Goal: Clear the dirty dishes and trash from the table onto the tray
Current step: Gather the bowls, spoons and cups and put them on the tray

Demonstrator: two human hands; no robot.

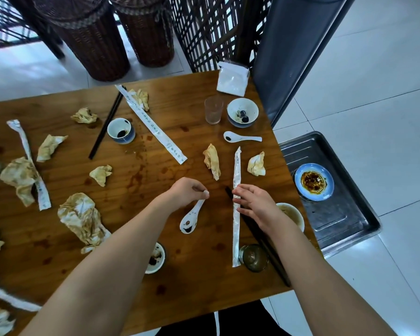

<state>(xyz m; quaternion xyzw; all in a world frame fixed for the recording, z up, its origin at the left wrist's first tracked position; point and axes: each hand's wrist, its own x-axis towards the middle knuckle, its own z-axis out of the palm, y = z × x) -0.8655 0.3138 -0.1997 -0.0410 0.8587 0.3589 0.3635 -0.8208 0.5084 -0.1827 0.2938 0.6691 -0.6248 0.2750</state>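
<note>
My left hand pinches the handle of a white ceramic spoon, whose sauce-stained bowl hangs toward me just above the wooden table. My right hand lies over black chopsticks and a long white chopstick wrapper, fingers curled around them. A metal tray sits off the table's right edge and holds a blue saucer with reddish sauce. A small bowl is partly hidden behind my right wrist.
Stained crumpled napkins lie scattered across the table. Farther back stand a clear glass, a blue-white bowl, a second spoon, a small cup, another chopstick pair and a wrapper. Near me are a dark glass and a sauce dish.
</note>
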